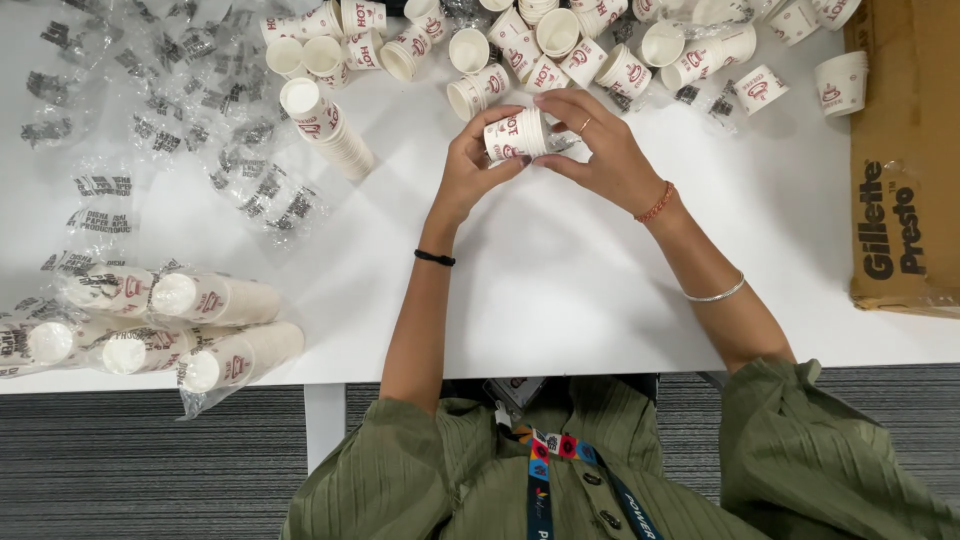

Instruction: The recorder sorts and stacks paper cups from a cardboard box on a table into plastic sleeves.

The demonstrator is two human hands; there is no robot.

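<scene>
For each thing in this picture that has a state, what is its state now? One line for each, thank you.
left hand: gripping the small cup stack
right hand: gripping the same stack
small cup stack: lying sideways, held above the table
loose cups: scattered, some upright, some tipped over
bare cup stack: lying on its side, unwrapped
wrapped cup stacks: lying on their sides, in plastic sleeves
empty plastic sleeves: crumpled, flat
cardboard box: at table edge

A short stack of paper cups [516, 135] is white with red print on the sides. It lies on its side, rims toward the left, lifted a little above the white desk [560, 280]. Its place is near the far edge of the desk, about the middle of its width.
</scene>
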